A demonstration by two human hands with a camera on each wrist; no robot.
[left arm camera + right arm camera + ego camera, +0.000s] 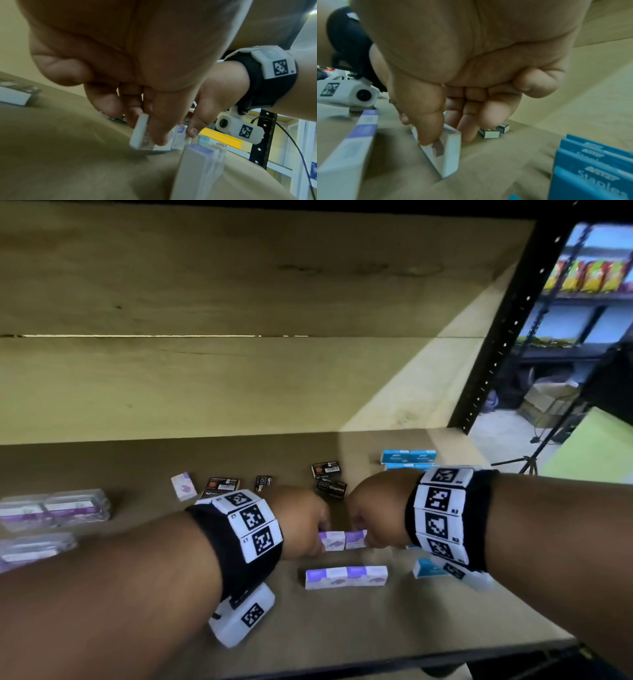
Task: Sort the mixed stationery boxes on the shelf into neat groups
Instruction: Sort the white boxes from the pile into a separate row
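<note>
- Both hands are down at mid-shelf: the left hand [301, 522] pinches one small purple-and-white box [332, 540] between thumb and fingers, and the right hand [368, 517] pinches its twin [356, 538].
- The two boxes touch end to end, just above or on the shelf [102, 467]; whether they rest on the board cannot be told.
- A finished purple row [346, 577] lies just in front of them, nearer the shelf's front edge.
- Risk one, as a judgement: set the pair down skewed and a corner nudges that front row out of line, since the gap between the two rows is slim.
- Risk two: the right-wrist view shows the box [444, 152] tilted on an edge, held only by fingertips [428, 135]; let go at that angle and it likely tips over.
- Risk three: the blue staple boxes [590, 169] stand just beside the right wrist, so an outward swing of the wristband could knock them.
- Black staple boxes [331, 487] sit close behind the knuckles; a lone purple box [184, 486] waits further left.
- Room to move: bare board opens to the front left and deep toward the back wall; the right side is crowded, and the black upright [507, 330] marks that end.
</note>
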